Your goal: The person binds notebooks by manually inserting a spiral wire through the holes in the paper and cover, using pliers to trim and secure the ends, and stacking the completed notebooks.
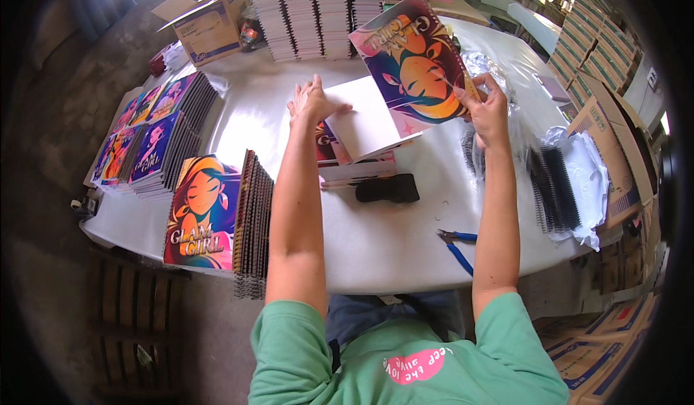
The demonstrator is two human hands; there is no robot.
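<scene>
My right hand (pixel 486 112) pinches the edge of a notebook cover (pixel 416 65) with a colourful illustrated figure, upside down to me and tilted up above the table. My left hand (pixel 314 103) has its fingers spread, thumb over the left edge of a white page block (pixel 365 119). That block lies askew on a low pile of notebook parts (pixel 369 166), with another printed cover partly showing under it. Against the pile's near side lies a black object (pixel 388 188) whose kind I cannot make out. Cutting pliers (pixel 457 246) with blue handles lie beside my right forearm.
Spiral-bound notebooks (pixel 206 213) stand stacked at the near left, with more notebook stacks (pixel 148 134) behind. Tall notebook piles (pixel 318 22) and an open carton (pixel 206 33) line the back. Black spiral coils (pixel 553 188) lie right, by another carton (pixel 611 152).
</scene>
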